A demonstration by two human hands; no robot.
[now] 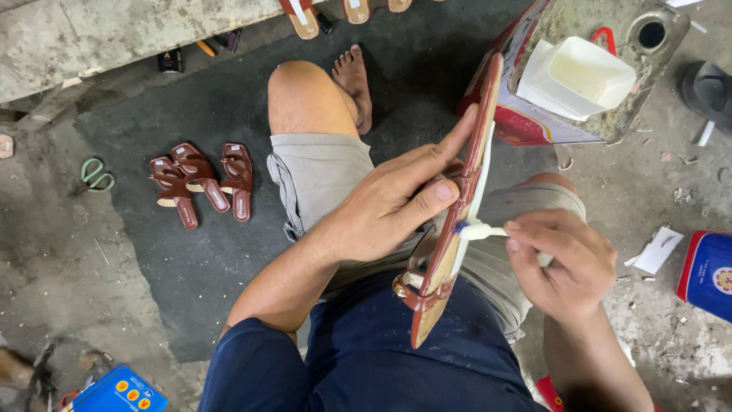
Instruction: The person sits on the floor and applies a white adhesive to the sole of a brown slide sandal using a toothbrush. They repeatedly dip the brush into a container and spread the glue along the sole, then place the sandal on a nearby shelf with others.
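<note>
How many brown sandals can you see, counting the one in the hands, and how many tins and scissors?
Brown sandal in the left hand, brushed by the right hand: 1
Brown sandals on the dark mat: 3
Sandals partly cut off along the top edge: 3
Tins: 2
Green scissors: 1
Total: 10

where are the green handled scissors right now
In the head view, the green-handled scissors lie on the concrete floor at far left, just left of the three brown strappy sandals on the dark mat.
</note>
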